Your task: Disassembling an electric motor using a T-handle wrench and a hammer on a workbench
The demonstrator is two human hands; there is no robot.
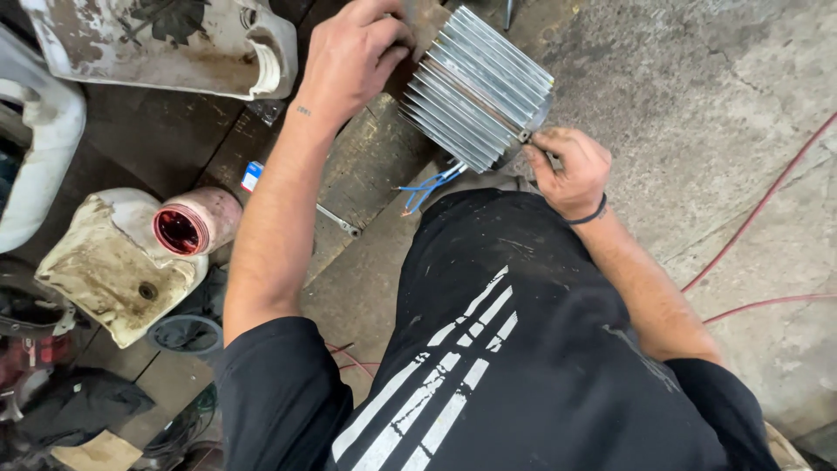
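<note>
A ribbed grey metal motor housing [478,85] lies on a wooden block at the top centre, with blue wires [429,185] trailing from its near end. My left hand [353,54] rests with closed fingers on the housing's far left end. My right hand [568,167] pinches something small at the housing's lower right corner; the item between the fingers is hidden. My dark shirt fills the lower middle of the view.
A wooden block [366,166] lies under the housing, with a spanner [338,221] at its edge. Stained white plastic casings [113,262] and a pink-rimmed cylinder [185,228] sit at left. Red cables [758,209] cross the concrete floor at right.
</note>
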